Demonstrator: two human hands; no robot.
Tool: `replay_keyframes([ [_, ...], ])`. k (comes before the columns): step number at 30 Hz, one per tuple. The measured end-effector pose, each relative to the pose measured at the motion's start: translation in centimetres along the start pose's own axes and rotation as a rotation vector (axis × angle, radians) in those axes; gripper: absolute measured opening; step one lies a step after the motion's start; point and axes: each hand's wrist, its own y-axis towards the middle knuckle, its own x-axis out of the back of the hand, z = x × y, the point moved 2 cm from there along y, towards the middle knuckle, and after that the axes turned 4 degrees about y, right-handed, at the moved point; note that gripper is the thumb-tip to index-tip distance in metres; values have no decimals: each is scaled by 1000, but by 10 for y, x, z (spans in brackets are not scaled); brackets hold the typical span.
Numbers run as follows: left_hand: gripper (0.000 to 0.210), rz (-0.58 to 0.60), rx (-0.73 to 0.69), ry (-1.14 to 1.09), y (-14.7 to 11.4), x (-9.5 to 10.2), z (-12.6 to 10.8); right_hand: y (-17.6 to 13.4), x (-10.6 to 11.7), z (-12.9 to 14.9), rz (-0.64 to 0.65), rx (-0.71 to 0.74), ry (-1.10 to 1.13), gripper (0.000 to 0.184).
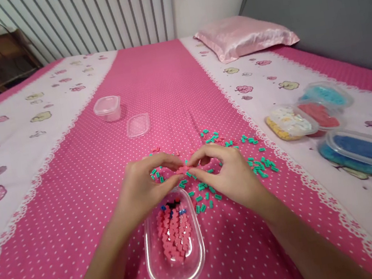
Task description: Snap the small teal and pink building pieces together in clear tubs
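Note:
My left hand (153,177) and my right hand (220,167) meet over the bed, thumbs and fingertips pinched on small pink plastic building pieces (182,170) between them. How the pieces fit together is too small to tell. Below and around my fingers, many loose green pieces (200,198) lie scattered, with some pink ones among them. Just in front of me is a clear plastic container (157,274) without a lid on it. Inside lie rows of joined pink pieces (175,234), with a few black and blue ones at the far end.
On the right stand containers of yellow and white pieces (288,123), red pieces (320,114), light blue pieces (326,94) and dark blue pieces (365,150). Farther left are a clear tub (107,108) and a flat clear lid (138,125). A pink pillow (243,35) lies near the grey headboard (320,7).

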Motion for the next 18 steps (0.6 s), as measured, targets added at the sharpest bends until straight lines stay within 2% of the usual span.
replay_keyframes([
  [4, 16, 34, -25, -34, -1, -2, -2, 1, 3, -2, -87, 2, -28, 12],
  [18, 19, 5, 18, -49, -2, -1, -4, -1, -3, -4, -58, 52, -38, 16],
])
